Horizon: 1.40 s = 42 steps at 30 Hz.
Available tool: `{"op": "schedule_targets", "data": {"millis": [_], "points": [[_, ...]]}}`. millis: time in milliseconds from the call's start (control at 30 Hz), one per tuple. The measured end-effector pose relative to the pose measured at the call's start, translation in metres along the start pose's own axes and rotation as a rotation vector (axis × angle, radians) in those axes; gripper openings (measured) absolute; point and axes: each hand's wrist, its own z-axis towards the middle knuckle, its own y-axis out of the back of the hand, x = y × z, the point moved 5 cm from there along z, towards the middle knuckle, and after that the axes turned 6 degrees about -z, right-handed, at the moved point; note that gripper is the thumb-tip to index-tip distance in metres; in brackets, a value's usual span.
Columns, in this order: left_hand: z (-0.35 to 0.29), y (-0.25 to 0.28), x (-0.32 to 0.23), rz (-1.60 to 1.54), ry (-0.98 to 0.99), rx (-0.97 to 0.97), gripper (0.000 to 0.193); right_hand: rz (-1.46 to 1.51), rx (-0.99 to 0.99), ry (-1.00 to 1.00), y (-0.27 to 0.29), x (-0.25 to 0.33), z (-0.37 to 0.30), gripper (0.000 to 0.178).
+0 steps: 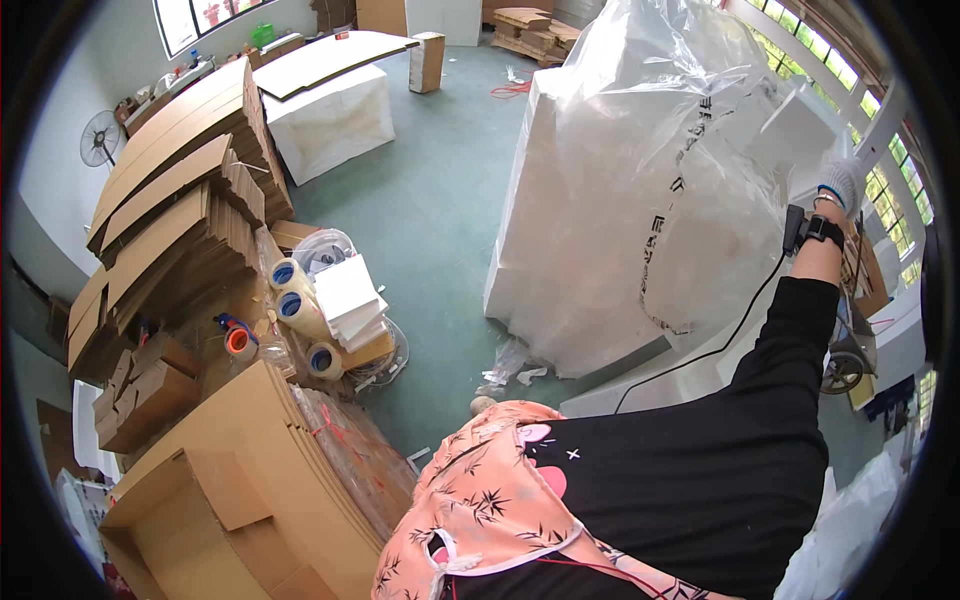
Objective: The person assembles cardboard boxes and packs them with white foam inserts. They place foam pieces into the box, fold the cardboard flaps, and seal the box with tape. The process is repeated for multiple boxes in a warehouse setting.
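Note:
My right arm reaches far out to the right, a black strap and small device at the wrist. My right hand (842,183), in a white knit glove, is up against a white foam-like piece (805,135). Its fingers blend into the white behind them, so their grip is unclear. Beside it stands a large stack of white blocks (620,220) wrapped in clear plastic film. A black cable (735,335) runs from the wrist device down toward the stack's base. My left hand is outside the picture.
Stacked flat cardboard (170,150) rises at the left. Near it are tape rolls (290,303), an orange-and-blue tape dispenser (238,340) and white sheets (348,300). A cardboard box (235,500) stands at lower left. A wheeled cart (843,370) and white plastic bags (845,535) lie at the right.

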Motion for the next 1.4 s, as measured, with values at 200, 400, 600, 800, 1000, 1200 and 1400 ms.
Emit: {"op": "schedule_targets", "data": {"millis": [200, 400, 600, 800, 1000, 1200, 1400], "points": [[-0.017, 0.007, -0.014, -0.091, -0.016, -0.080, 0.055, 0.601, -0.302, 0.297, 0.192, 0.110, -0.090, 0.063], [-0.016, -0.022, 0.020, -0.188, -0.013, -0.286, 0.059, 1.253, -0.268, 0.882, 0.310, 0.292, -0.287, 0.050], [-0.064, 0.001, -0.004, -0.249, -0.007, -0.383, 0.067, 1.831, -0.220, 1.485, 0.478, 0.373, -0.453, 0.045], [-0.064, 0.015, -0.023, -0.256, -0.016, -0.413, 0.062, 2.426, -0.260, 1.736, 0.646, 0.381, -0.601, 0.041], [-0.078, 0.003, -0.026, -0.160, 0.214, -0.566, 0.060, 2.892, -0.324, 2.256, 0.794, 0.291, -0.753, 0.032], [-0.072, -0.004, -0.038, -0.195, 0.395, -0.702, 0.051, 2.454, -0.931, 3.110, 0.824, 0.157, -0.877, 0.021], [-0.108, 0.014, -0.032, -0.688, 0.594, -0.761, 0.034, 2.161, -1.618, 3.211, 0.788, 0.060, -0.913, 0.032]]}}
